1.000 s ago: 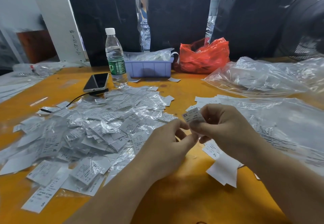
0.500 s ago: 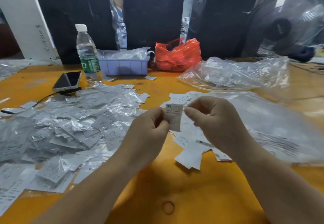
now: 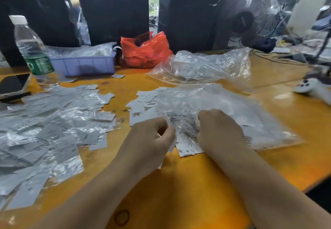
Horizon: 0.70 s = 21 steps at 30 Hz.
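My left hand (image 3: 152, 139) is curled and pinches a small white paper label, whose edge pokes out below the fingers. My right hand (image 3: 218, 128) sits just to its right, fingers curled into the near-left edge of a flat stack of small clear bags (image 3: 232, 106); its fingertips are blurred in the plastic. Loose white size labels (image 3: 188, 148) lie on the orange table (image 3: 179, 193) between and beyond the hands. A wide heap of labels sealed in clear bags (image 3: 53, 130) covers the table's left side.
At the back stand a water bottle (image 3: 32, 49), a phone (image 3: 12, 83), a blue tray (image 3: 86, 65), a red plastic bag (image 3: 146, 51) and a big crumpled clear bag (image 3: 206, 65). A fan (image 3: 250, 19) and white controller (image 3: 309, 87) sit far right. A rubber band (image 3: 121, 217) lies near me.
Both hands held one label up between them; now they have dropped to the table, the right hand going into the clear bag stack. My view has swung right.
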### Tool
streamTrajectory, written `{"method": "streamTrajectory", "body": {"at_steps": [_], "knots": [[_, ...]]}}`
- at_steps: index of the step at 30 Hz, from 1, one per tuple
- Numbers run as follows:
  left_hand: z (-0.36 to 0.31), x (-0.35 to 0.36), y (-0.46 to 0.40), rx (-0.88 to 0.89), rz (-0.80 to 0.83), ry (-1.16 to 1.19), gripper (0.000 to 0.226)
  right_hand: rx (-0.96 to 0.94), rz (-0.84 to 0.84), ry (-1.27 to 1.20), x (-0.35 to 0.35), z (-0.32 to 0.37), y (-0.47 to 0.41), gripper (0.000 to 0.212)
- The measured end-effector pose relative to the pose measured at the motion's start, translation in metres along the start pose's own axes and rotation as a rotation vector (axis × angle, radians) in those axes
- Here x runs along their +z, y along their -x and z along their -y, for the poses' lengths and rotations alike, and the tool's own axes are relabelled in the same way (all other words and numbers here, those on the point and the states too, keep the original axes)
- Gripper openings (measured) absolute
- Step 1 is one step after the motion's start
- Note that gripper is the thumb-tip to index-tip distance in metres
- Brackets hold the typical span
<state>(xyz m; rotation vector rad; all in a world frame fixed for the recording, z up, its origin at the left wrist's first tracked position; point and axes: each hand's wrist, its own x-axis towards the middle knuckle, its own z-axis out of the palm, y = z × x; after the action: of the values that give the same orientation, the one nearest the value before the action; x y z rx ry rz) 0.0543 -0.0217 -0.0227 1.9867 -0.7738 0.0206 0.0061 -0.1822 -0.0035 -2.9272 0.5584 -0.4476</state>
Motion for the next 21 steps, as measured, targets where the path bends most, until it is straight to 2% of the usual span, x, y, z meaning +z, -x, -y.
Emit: {"method": "streamTrajectory", "body": {"at_steps": [3, 6, 7, 9, 11, 13, 15, 17, 19, 21], "knots": [[-0.001, -0.001, 0.001, -0.007, 0.005, 0.014, 0.043, 0.015, 0.063, 0.037, 0.000, 0.005, 0.001, 0.022], [0.000, -0.004, 0.001, -0.023, -0.004, -0.003, 0.043, -0.001, 0.085, 0.064, 0.000, 0.008, 0.002, 0.032], [0.001, -0.005, 0.002, -0.025, -0.013, -0.008, 0.043, -0.008, 0.073, 0.062, -0.001, 0.009, 0.002, 0.029], [0.002, -0.007, 0.003, -0.030, -0.031, -0.015, 0.041, -0.022, 0.033, 0.102, -0.004, 0.011, 0.001, 0.007], [0.001, -0.009, 0.004, -0.029, -0.054, -0.020, 0.037, -0.029, -0.035, 0.138, -0.003, 0.011, 0.001, 0.018], [-0.001, -0.012, 0.005, -0.021, -0.092, -0.032, 0.036, -0.076, -0.187, 0.093, -0.003, 0.012, 0.002, 0.016], [-0.003, -0.017, 0.005, -0.010, -0.147, -0.059, 0.034, -0.153, -0.347, 0.011, -0.004, 0.014, 0.003, 0.011], [-0.007, -0.027, 0.003, 0.002, -0.204, -0.072, 0.033, -0.254, -0.397, -0.074, -0.006, 0.020, 0.003, 0.013], [-0.009, -0.043, 0.001, 0.023, -0.252, -0.098, 0.032, -0.351, -0.341, -0.365, -0.012, 0.032, 0.003, 0.012], [-0.007, -0.063, 0.001, 0.021, -0.298, -0.109, 0.026, -0.346, -0.187, -0.751, -0.020, 0.050, -0.001, 0.010]]}}
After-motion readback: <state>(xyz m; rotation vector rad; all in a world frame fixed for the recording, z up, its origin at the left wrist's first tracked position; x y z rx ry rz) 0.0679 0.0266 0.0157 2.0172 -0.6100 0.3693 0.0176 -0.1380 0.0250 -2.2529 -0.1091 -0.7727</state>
